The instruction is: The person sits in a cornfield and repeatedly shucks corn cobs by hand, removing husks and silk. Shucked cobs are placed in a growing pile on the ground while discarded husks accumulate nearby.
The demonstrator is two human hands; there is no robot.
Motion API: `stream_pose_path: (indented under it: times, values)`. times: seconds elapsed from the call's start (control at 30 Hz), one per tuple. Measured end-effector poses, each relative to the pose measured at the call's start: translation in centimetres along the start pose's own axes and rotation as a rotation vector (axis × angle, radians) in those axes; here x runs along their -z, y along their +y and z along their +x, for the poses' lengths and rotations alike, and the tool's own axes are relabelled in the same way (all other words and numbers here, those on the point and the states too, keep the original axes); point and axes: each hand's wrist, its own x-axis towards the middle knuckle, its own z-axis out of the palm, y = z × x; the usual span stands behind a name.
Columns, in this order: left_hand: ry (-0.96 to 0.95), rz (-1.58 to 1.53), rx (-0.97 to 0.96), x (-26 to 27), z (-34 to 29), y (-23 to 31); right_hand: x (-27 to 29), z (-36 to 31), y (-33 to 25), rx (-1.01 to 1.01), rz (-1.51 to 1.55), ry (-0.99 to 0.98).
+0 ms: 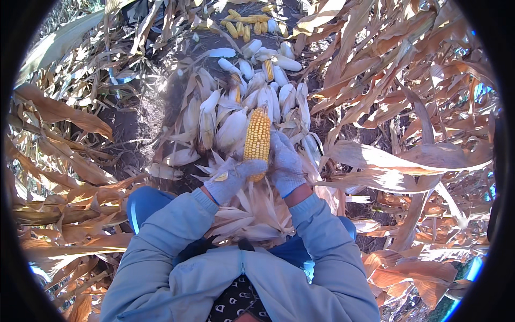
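Note:
A husked ear of yellow corn (pixel 257 137) stands nearly upright in front of me, its tip pointing away. My left hand (pixel 229 180), in a pale work glove, is closed round its lower end, the thumb across the kernels. Close against the ear's right side is my right hand (pixel 286 165), also gloved, with its fingers curled; what they grip is hidden. Loose pale husks (pixel 257 209) lie below both hands, between my knees. Just beyond the ear is a heap of corn ears still in pale husks (pixel 230 129), a few showing yellow kernels.
Several bare yellow ears (pixel 244 24) lie in a pile on the soil at the far end. Dry brown corn stalks and leaves (pixel 370 59) crowd the right side, and more dry leaves (pixel 70 115) cover the left. One long curled leaf (pixel 397 163) reaches in near my right arm.

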Motion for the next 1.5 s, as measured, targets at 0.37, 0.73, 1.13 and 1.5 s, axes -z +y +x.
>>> stream_pose_path:
  times: [0.37, 0.73, 1.13, 1.5]
  values:
    - [0.056, 0.196, -0.066, -0.1, 1.2, 0.1, -1.1, -1.9, -1.3, -0.387, 0.254, -0.161]
    - [0.133, 0.004, -0.222, 2.0, 1.3, 1.3, 2.9, 0.2, 2.6, -0.537, 0.373, 0.077]
    - [0.279, 0.182, -0.509, 1.4, -0.3, 6.7, 2.6, 2.4, 4.7, -0.392, 0.302, 0.047]
    - [0.019, 0.175, -0.237, 4.0, -0.1, 3.8, -3.9, -0.7, -0.1, -0.170, -0.062, -0.513]
